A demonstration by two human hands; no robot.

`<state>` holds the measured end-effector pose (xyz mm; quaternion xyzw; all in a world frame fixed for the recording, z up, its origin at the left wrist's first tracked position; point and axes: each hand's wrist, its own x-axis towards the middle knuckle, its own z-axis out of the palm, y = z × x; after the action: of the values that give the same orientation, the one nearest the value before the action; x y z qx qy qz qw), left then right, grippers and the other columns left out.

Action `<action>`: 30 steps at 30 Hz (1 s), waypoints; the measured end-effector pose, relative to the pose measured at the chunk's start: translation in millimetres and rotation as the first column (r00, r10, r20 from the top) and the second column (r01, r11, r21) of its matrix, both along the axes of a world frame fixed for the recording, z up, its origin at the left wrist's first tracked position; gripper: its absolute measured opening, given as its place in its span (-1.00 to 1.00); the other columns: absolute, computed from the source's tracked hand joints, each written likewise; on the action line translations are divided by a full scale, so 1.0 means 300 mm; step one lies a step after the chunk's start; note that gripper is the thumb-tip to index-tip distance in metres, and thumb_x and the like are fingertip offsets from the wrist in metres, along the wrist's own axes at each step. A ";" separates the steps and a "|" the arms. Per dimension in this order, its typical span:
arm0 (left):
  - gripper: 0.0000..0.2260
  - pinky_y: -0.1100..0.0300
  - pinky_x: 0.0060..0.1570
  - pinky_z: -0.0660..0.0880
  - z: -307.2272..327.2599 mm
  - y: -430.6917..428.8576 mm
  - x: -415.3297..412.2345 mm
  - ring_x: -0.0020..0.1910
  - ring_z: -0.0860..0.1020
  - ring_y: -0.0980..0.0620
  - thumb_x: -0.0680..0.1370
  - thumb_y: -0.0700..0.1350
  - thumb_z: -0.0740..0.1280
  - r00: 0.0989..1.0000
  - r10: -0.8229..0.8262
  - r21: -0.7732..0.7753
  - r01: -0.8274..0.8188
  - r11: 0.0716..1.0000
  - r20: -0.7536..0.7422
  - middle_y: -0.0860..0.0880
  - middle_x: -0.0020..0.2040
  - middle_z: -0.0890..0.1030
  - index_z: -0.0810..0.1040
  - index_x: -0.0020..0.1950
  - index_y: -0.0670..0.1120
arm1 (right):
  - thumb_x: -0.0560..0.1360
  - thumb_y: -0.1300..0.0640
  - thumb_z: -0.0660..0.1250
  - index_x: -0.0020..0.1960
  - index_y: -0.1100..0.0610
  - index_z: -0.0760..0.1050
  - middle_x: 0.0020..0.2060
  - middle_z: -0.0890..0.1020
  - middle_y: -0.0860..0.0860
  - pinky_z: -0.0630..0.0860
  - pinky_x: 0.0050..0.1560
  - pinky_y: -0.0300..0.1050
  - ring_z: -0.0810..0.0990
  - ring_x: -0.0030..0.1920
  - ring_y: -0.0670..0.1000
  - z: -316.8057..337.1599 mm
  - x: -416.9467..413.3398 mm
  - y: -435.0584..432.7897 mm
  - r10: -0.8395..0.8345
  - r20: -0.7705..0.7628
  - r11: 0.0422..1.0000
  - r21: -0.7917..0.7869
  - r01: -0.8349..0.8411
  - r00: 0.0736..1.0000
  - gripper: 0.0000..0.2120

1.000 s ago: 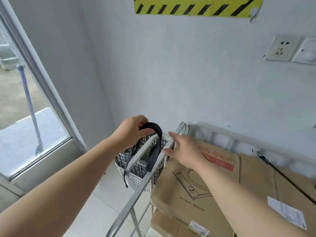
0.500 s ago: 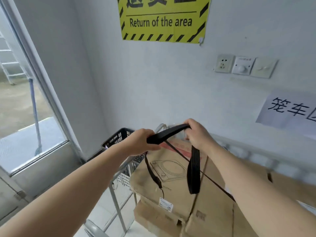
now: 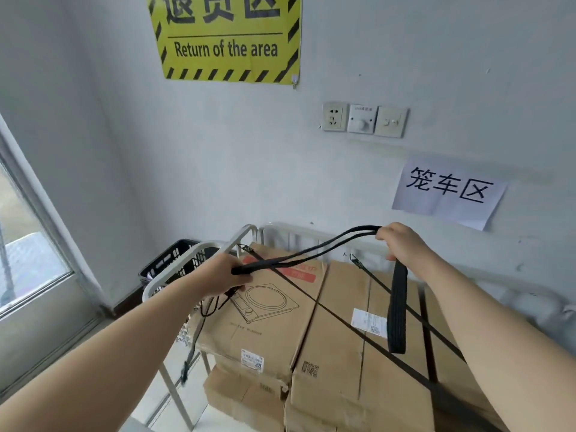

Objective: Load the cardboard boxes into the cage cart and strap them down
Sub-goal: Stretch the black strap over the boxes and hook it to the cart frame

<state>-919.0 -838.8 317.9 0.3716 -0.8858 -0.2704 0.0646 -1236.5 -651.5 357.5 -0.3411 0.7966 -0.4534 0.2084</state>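
Observation:
Several brown cardboard boxes (image 3: 339, 319) are stacked inside the grey metal cage cart (image 3: 199, 254). Thin black straps (image 3: 343, 325) cross diagonally over the top boxes. I hold a black elastic strap (image 3: 311, 251) stretched above the boxes between both hands. My left hand (image 3: 218, 275) grips one end over the cart's left rail, and a thin tail with a hook (image 3: 185, 374) dangles below it. My right hand (image 3: 402, 244) grips the other part, with a folded bundle of strap (image 3: 397, 310) hanging down from it.
A black plastic basket (image 3: 168, 263) hangs at the cart's left rail, near the wall corner. The white wall behind carries a yellow sign (image 3: 227, 39), sockets and switches (image 3: 364, 120) and a paper label (image 3: 448, 191). A window (image 3: 28, 244) is at left.
I lifted the black strap out of the basket with my left hand, took it in my right too, and pulled my hands apart, stretching it over the boxes. My view tilted upward.

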 end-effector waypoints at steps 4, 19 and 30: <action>-0.75 0.42 -0.45 0.39 0.015 0.020 -0.067 -0.47 0.53 0.22 0.35 0.15 0.49 0.999 -0.049 0.113 0.050 0.992 -0.014 0.07 -0.40 0.62 0.61 -0.19 -0.01 | 0.51 -0.25 0.16 -0.11 0.15 0.44 -0.21 0.52 0.05 0.36 -0.24 -0.07 0.49 -0.20 0.03 -0.049 -0.035 0.023 0.039 -0.221 0.977 0.212 0.009 0.974 -0.55; -0.86 0.23 -0.19 0.49 -0.007 0.044 -0.198 -0.32 0.51 0.10 0.55 -0.09 0.36 0.973 0.066 0.550 0.069 0.832 -0.222 -0.01 -0.23 0.65 0.65 -0.02 -0.13 | 0.59 -0.04 0.08 0.19 0.28 0.35 0.06 0.48 0.23 0.46 -0.01 0.03 0.48 0.03 0.22 -0.180 -0.189 0.051 -0.064 -0.284 0.895 0.408 0.181 0.957 -0.61; -0.70 0.27 -0.35 0.40 -0.065 0.124 -0.380 -0.41 0.43 0.11 0.59 0.05 0.27 0.984 0.010 0.681 0.115 0.723 -0.177 -0.09 -0.09 0.69 0.62 0.08 -0.16 | 0.45 0.07 0.42 0.08 -0.09 0.59 0.08 0.62 -0.18 0.41 0.20 -0.09 0.53 0.13 -0.14 -0.205 0.108 -0.093 0.447 -0.170 0.894 0.099 -0.436 0.878 -0.78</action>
<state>-1033.1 -801.6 298.4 0.3194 -0.7236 -0.6118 -0.0112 -1204.0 -679.3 296.0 -0.5489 0.7266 -0.3366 0.2399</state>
